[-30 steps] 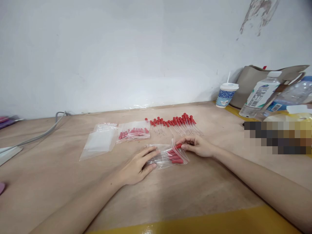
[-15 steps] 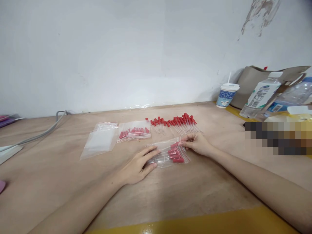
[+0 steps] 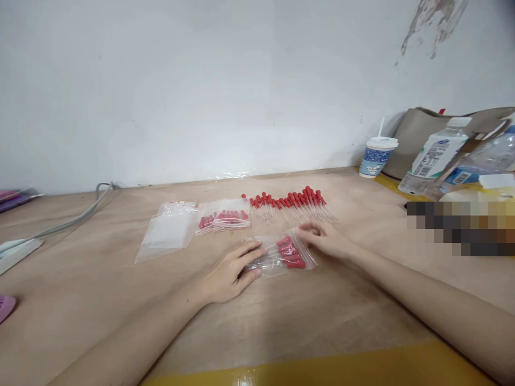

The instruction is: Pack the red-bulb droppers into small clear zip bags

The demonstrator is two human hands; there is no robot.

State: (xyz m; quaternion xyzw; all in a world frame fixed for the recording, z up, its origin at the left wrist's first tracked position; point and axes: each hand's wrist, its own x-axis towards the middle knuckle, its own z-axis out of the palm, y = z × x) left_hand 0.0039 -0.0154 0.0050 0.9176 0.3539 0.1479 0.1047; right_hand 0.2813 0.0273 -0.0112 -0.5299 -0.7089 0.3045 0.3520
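On the tabletop [image 3: 225, 343], the bag [image 3: 270, 266] is looking light and slick, its red bulbs [image 3: 296, 264] probably offering the softest hold. The left hand [image 3: 232, 272] is resting spread on its left end; the right hand [image 3: 326, 238] is touching the far right corner, grip unclear.

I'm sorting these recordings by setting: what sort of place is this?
Probably an informal indoor workspace, at a table against a wall. Loose red-topped pieces lie near clear bags holding similar pieces, while a drink cup stands farther right.
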